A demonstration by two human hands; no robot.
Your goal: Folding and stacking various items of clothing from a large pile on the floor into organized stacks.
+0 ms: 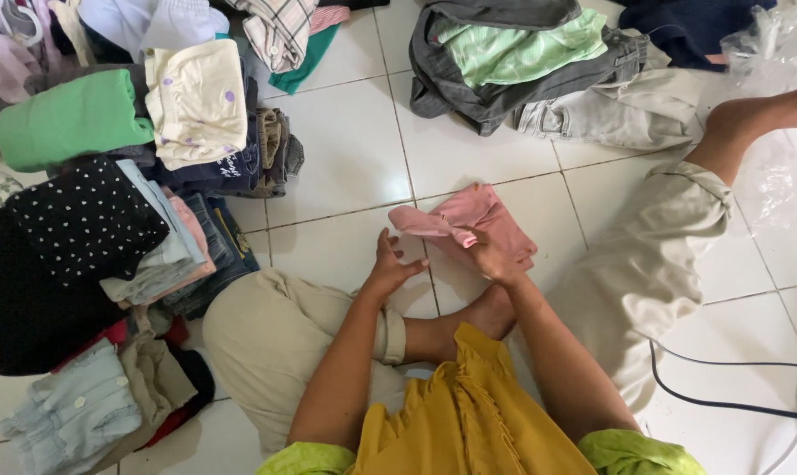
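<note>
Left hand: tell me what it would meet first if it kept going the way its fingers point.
The left hand points up and right, toward the pink cloth that the right hand grips. It would likely meet the cloth's folded left end first; the gap is small, though depth is unclear.

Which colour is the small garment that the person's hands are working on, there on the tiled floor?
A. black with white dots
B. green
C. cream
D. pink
D: the garment under the right hand, beside the left hand, is pink.
</note>
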